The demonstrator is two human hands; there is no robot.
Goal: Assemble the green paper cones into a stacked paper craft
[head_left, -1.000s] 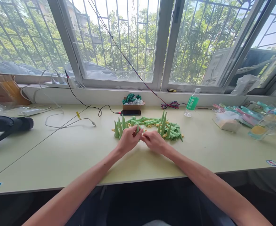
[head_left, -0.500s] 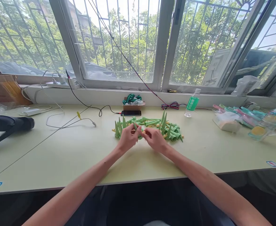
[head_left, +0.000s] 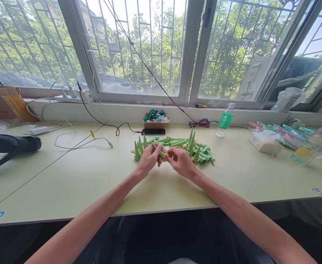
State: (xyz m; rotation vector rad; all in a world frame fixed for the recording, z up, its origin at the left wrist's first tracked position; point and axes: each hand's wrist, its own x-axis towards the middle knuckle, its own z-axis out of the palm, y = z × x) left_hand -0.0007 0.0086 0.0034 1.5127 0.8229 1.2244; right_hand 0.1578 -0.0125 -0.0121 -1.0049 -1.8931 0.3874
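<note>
Pale yellow-green smooth tabletop (head_left: 75, 183); L hand (head_left: 148, 159) fingers closed round green tapered cone (head_left: 156, 148), tip up-left, axis diagonal; R hand (head_left: 181, 161) fingertips pinched nr its base.

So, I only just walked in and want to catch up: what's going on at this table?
A person's left hand holds a green cone at a tilt, and the right hand has its fingertips at a small yellow piece by the cone's lower end; whether they grip it is hard to tell. More green cones stand on the table to either side, with other green pieces lying behind the hands.
</note>
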